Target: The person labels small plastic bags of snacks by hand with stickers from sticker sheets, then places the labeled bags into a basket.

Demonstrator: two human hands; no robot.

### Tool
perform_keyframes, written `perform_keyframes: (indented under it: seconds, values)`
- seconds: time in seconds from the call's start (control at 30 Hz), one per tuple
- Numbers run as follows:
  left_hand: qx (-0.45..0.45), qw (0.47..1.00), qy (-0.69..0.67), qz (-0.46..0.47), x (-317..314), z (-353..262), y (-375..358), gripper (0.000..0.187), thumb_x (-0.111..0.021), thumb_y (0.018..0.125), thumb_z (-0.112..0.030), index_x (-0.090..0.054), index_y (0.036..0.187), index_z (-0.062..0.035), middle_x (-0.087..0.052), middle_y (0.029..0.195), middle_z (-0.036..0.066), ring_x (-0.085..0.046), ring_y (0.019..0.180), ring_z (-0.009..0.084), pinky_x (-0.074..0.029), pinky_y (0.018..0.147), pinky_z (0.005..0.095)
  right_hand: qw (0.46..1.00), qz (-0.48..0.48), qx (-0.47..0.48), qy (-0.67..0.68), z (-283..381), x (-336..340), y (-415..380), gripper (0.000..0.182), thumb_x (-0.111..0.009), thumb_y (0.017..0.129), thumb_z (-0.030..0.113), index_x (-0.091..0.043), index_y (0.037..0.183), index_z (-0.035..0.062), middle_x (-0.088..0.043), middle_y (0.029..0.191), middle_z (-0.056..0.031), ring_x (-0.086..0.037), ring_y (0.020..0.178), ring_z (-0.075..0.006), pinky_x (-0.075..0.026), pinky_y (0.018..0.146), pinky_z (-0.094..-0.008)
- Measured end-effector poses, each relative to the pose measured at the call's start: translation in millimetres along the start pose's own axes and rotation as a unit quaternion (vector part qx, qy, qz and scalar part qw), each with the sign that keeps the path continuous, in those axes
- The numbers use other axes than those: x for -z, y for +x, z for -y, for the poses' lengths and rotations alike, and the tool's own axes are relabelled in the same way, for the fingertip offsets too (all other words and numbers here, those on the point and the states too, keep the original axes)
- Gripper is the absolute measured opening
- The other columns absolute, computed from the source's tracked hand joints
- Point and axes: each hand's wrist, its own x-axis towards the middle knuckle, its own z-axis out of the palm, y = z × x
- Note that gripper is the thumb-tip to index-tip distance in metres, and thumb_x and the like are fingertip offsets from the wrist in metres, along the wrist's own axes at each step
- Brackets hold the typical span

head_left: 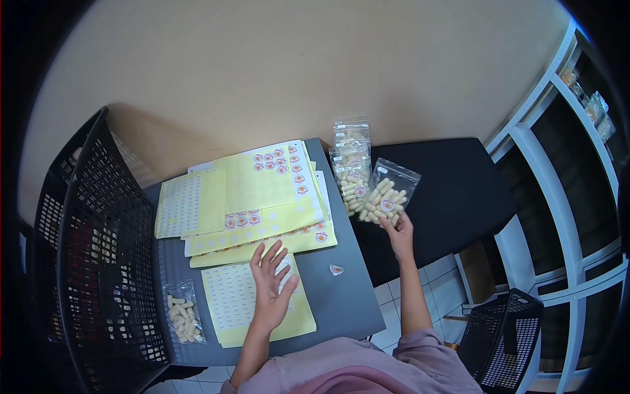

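My right hand [400,235] pinches the lower corner of a clear zip bag of capsules [394,187], which carries a round sticker on its front. Beside that bag, a row of similar capsule bags [352,141] overlaps along the edge of the dark surface. My left hand [269,282] is open with fingers spread and nothing in it, above a yellow-backed label sheet [230,299]. Larger yellow sheets with round stickers [262,184] lie stacked farther back. A loose sticker piece [336,269] rests on the grey table, right of my left hand.
Another capsule bag [184,312] lies at the left of the grey table [344,299], next to a tall black basket [98,249]. A black-covered table [446,187] adjoins on the right. Beyond it stand a white shelf frame [548,171] and a smaller black basket [502,338].
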Motion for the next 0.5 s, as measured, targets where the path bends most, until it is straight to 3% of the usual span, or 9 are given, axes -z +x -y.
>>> perform_keyframes:
  seconds: [0.1, 0.13, 0.23, 0.27, 0.33, 0.43, 0.5]
  values:
    - [0.019, 0.999, 0.006, -0.039, 12, 1, -7, 0.068, -0.051, 0.078, -0.004, -0.008, 0.130, -0.0145, -0.025, 0.131, 0.016, -0.030, 0.119, 0.0278, -0.030, 0.093, 0.0413, 0.996, 0.066, 0.013, -0.066, -36, 5, 13, 0.031, -0.063, 0.075, 0.006, -0.050, 0.101, -0.0036, -0.058, 0.093, -0.0059, -0.055, 0.084, -0.0104, -0.044, 0.073, -0.0227]
    - [0.014, 0.998, 0.003, -0.053, 14, 2, -9, 0.065, -0.050, 0.079, -0.005, -0.011, 0.130, -0.0138, -0.026, 0.130, 0.015, -0.031, 0.118, 0.0269, -0.031, 0.092, 0.0401, 0.991, 0.088, -0.035, -0.096, -40, 8, 14, 0.033, -0.065, 0.073, 0.008, -0.051, 0.100, -0.0037, -0.058, 0.092, -0.0069, -0.055, 0.084, -0.0102, -0.044, 0.073, -0.0228]
    - [0.019, 0.997, 0.011, -0.078, 23, 3, -13, 0.063, -0.050, 0.079, -0.005, -0.013, 0.130, -0.0129, -0.026, 0.130, 0.015, -0.031, 0.118, 0.0261, -0.032, 0.092, 0.0382, 0.987, 0.091, -0.007, -0.129, -45, 6, 23, 0.039, -0.068, 0.070, 0.011, -0.051, 0.101, -0.0030, -0.056, 0.090, -0.0061, -0.054, 0.082, -0.0114, -0.044, 0.070, -0.0241]
    - [0.016, 0.996, 0.010, -0.088, 24, 3, -15, 0.061, -0.049, 0.079, -0.004, -0.015, 0.129, -0.0119, -0.027, 0.129, 0.015, -0.032, 0.118, 0.0254, -0.034, 0.091, 0.0362, 0.988, 0.090, -0.007, -0.128, -42, 3, 24, 0.039, -0.068, 0.070, 0.011, -0.051, 0.101, -0.0030, -0.056, 0.090, -0.0061, -0.054, 0.082, -0.0114, -0.044, 0.070, -0.0241]
    - [0.015, 0.995, 0.012, -0.097, 28, 4, -17, 0.060, -0.049, 0.079, -0.004, -0.015, 0.129, -0.0115, -0.027, 0.129, 0.015, -0.032, 0.117, 0.0251, -0.034, 0.090, 0.0354, 0.959, 0.035, 0.041, -0.279, -34, -1, 26, 0.047, -0.072, 0.066, 0.016, -0.050, 0.104, -0.0017, -0.052, 0.088, -0.0063, -0.052, 0.079, -0.0139, -0.043, 0.067, -0.0256]
    - [0.014, 0.993, 0.018, -0.114, 30, 6, -20, 0.059, -0.049, 0.079, -0.004, -0.016, 0.129, -0.0106, -0.028, 0.128, 0.014, -0.034, 0.116, 0.0246, -0.035, 0.090, 0.0346, 0.918, -0.004, 0.057, -0.392, -30, -8, 28, 0.052, -0.072, 0.064, 0.021, -0.050, 0.105, -0.0006, -0.048, 0.087, -0.0077, -0.050, 0.078, -0.0189, -0.042, 0.068, -0.0279]
    - [0.012, 0.992, 0.023, -0.122, 30, 6, -22, 0.059, -0.048, 0.079, -0.003, -0.017, 0.129, -0.0101, -0.028, 0.128, 0.014, -0.034, 0.115, 0.0244, -0.035, 0.089, 0.0345, 0.914, -0.008, 0.063, -0.400, -34, -10, 29, 0.056, -0.070, 0.065, 0.023, -0.048, 0.111, 0.0013, -0.048, 0.090, -0.0099, -0.049, 0.078, -0.0215, -0.042, 0.071, -0.0292]
